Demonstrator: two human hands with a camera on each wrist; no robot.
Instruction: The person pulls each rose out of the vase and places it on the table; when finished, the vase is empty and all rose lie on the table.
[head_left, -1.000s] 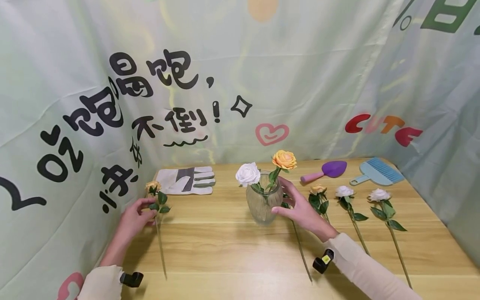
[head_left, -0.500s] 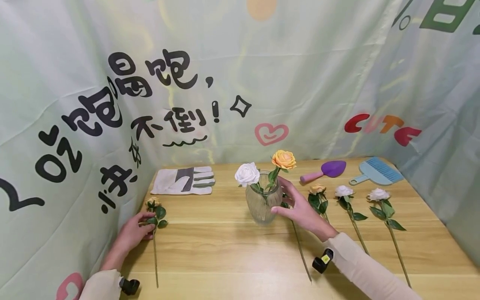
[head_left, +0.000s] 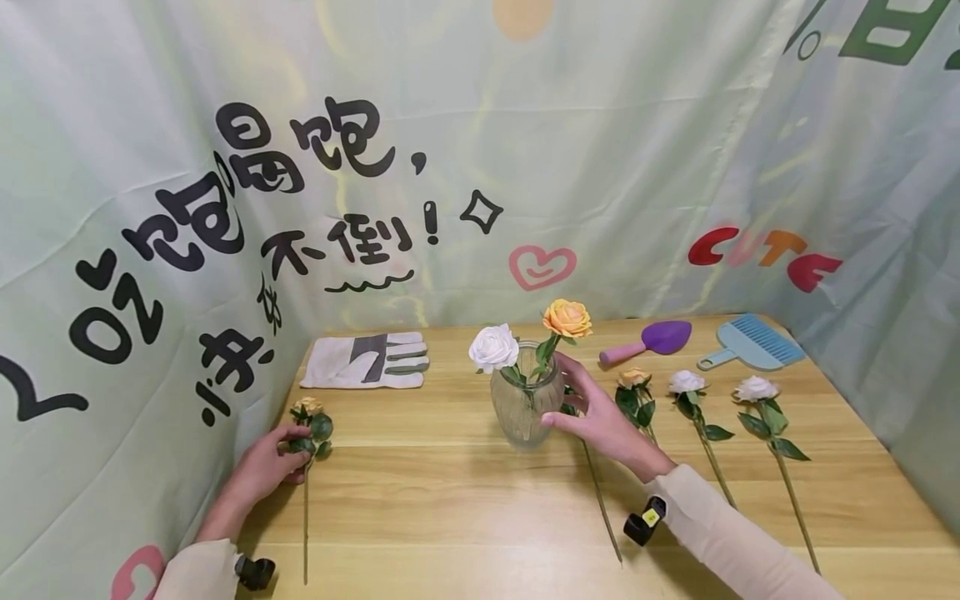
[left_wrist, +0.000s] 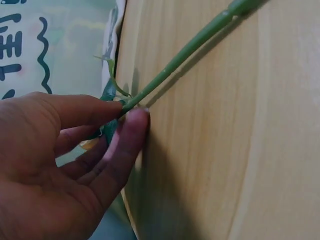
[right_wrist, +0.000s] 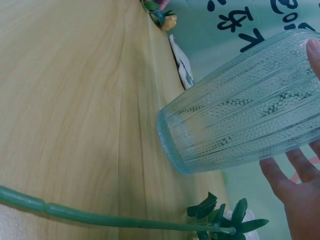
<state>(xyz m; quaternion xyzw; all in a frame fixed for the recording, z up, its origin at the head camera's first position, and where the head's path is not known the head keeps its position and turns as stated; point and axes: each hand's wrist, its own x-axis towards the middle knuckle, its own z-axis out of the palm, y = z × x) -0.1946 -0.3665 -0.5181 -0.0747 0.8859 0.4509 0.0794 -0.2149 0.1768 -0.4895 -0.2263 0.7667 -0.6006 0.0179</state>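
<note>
At the table's left, my left hand (head_left: pixel 258 467) pinches a yellow-orange rose (head_left: pixel 307 407) by its stem below the bloom. In the left wrist view, thumb and fingers meet on the green stem (left_wrist: pixel 175 62) beside the leaves. My right hand (head_left: pixel 603 421) grips a ribbed glass vase (head_left: pixel 521 417) from its right side, fingers behind and thumb in front. A white rose (head_left: pixel 493 348) and an orange rose (head_left: pixel 567 319) stand in the vase. Behind the right hand lies another rose stem (head_left: pixel 600 496); its bloom is hidden in the head view.
Right of the vase lie an orange rose (head_left: pixel 634 377) and two white roses (head_left: pixel 686 382). Further back are a purple trowel (head_left: pixel 667 337) and a blue dustpan-like scoop (head_left: pixel 757 346). A grey-white glove (head_left: pixel 337 362) lies at the back left. Printed curtain (head_left: pixel 637 167) walls border the wooden table (head_left: pixel 450 517).
My left hand has drawn the yellow-orange rose toward me and slightly left, away from the glove, and its stem now points straighter toward me. The right hand and vase have stayed put.
</note>
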